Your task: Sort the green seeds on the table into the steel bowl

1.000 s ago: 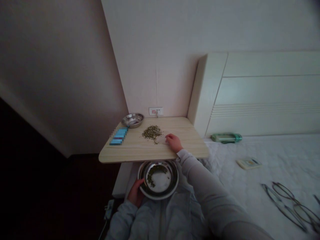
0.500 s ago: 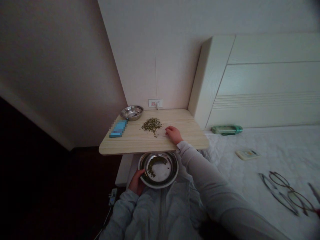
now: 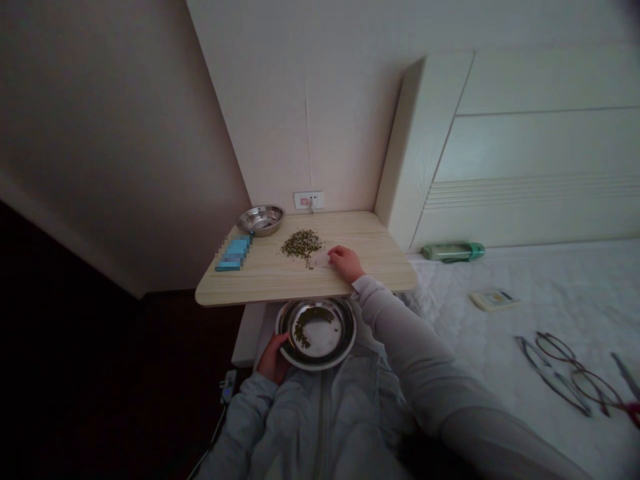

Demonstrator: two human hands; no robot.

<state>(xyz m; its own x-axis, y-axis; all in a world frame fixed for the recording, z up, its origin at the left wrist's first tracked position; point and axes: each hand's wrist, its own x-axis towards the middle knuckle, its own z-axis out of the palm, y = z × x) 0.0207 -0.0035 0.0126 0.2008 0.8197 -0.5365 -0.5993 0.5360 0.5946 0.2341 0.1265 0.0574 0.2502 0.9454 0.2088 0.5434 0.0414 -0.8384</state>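
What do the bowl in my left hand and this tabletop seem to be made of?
The bowl: polished metal, probably stainless steel, given its shiny reflections. The tabletop: pale, smooth, with streaky grain, so wood or a wood-look laminate; I can't tell which.

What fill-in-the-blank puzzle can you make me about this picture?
1. The larger metal bowl is held by the person's ____ hand.
2. The right hand is to the ____ of the pile of green bits.
3. Counting the smaller bowl, there are ____ metal bowls.
4. The bottle lies on the ____.

Missing words: left; right; two; bed.
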